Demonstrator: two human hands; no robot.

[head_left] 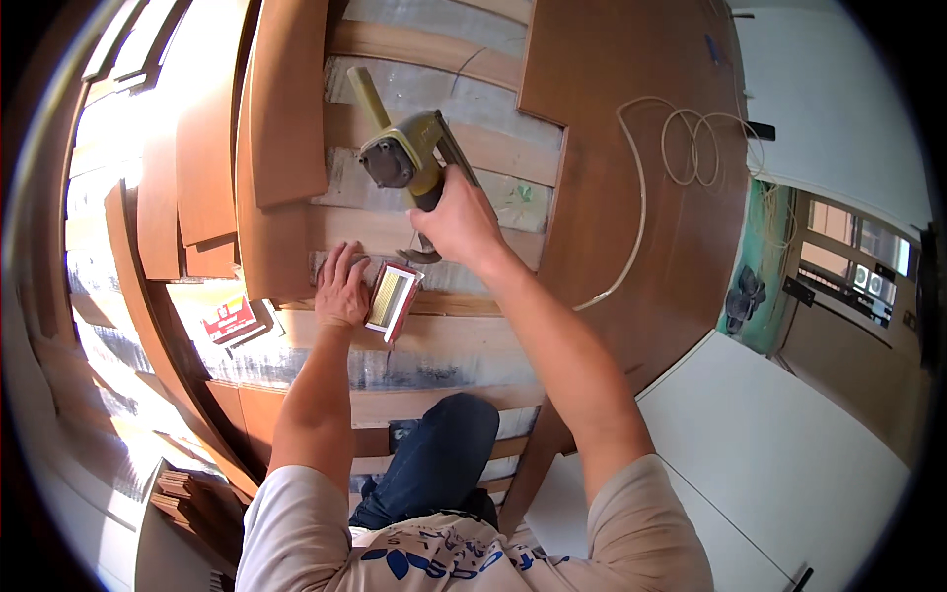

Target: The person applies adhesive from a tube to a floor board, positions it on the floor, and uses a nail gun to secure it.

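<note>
My right hand is wrapped round the grip of an olive-green nail gun, its dark round cap facing up. A pale stick-like handle shows beyond the gun, and a curved dark metal piece pokes out below it. They look like the two ends of one hammer, but the middle is hidden. My left hand lies with fingers stretched out, beside the end of a brown floorboard. Touching or just right of it is a red-edged box with rows of brass-coloured nails showing.
Wooden battens run across silvery sheeting. Laid brown flooring covers the right side, with a pale hose coiled on it. Loose boards lie at the left, near a red-and-white box. White panels stand lower right.
</note>
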